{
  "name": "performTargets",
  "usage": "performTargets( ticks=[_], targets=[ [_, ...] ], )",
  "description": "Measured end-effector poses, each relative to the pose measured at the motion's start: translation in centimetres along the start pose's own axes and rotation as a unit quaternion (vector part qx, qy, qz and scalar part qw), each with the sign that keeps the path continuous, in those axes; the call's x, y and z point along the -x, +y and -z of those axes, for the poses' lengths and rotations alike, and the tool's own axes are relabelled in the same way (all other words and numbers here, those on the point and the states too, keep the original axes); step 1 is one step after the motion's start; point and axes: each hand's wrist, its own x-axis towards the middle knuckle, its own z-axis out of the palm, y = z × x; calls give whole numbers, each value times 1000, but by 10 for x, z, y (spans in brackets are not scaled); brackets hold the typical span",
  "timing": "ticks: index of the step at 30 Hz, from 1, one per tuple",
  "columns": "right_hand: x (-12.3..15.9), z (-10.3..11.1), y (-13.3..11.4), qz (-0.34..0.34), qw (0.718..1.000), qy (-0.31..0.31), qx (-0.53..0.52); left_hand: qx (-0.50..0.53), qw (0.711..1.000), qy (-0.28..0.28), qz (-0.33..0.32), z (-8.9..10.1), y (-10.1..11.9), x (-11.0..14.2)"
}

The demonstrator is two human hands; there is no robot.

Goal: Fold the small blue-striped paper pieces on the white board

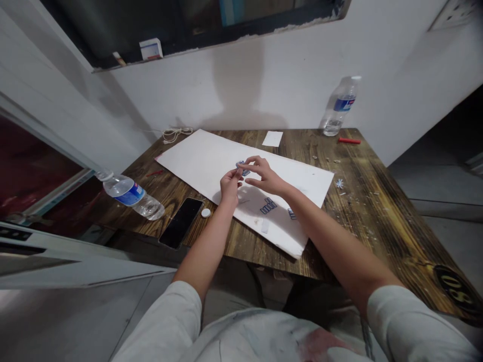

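My left hand (229, 186) is closed, pinching a small blue-and-white piece (240, 164) above a white board. The piece is too small to name and is partly hidden by fingers. Over it reaches my right hand (262, 175), its index fingertip at the piece and its thumb held apart below. Several small dark-outlined flat pieces (268, 205) lie clustered on the white board (211, 151) nearer to me. Beside my right forearm sit a few similar blue-edged pieces (292, 214). A small pale strip (265, 227) rests near the board's front edge.
The wooden table (354, 211) carries a black phone (181, 222), a white cap (206, 212), one water bottle (132, 193) at left and another bottle (341, 108) at back right. A red stick (349, 141), white paper (272, 139), a cable (177, 133) and scraps lie around.
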Motion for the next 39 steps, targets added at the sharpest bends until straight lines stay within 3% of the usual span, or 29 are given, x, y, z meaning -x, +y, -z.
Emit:
performTargets(
  ticks=[2, 4, 9, 12, 15, 21, 24, 26, 29, 31, 35, 39],
  targets=[
    [0, -5, -1, -18, 998, 52, 10, 14, 1000, 27, 1, 0, 1, 0],
    [1, -9, -2, -24, 998, 55, 19, 27, 998, 62, 9, 2, 1, -1],
    [3, -20, -6, 74, 983, -147, 87, 32, 993, 108, 33, 6, -1, -3],
    [4, -28, -10, 85, 960, -220, 151, 45, 992, 114, 39, 8, -2, -4],
    [4, -33, -12, 90, 943, -256, 194, 61, 991, 116, 36, 8, -2, -3],
    [4, -38, -16, 125, 927, -259, 243, 76, 989, 125, 33, 6, 0, -1],
    [4, -41, -16, 135, 930, -244, 239, 79, 988, 130, 32, 6, 1, 0],
    [4, -41, -13, 110, 949, -214, 204, 75, 988, 130, 27, 7, 0, -1],
    [4, -37, -4, 29, 989, -116, 88, 57, 990, 131, 18, 8, -1, -2],
    [4, -34, 3, -46, 998, -40, -8, 42, 990, 132, 16, 8, -2, -3],
    [2, -28, 15, -172, 967, 44, -185, 12, 992, 124, 19, 7, -4, -3],
    [1, -30, 23, -212, 932, 116, -270, -18, 995, 94, 13, 5, -4, -2]
  ],
)
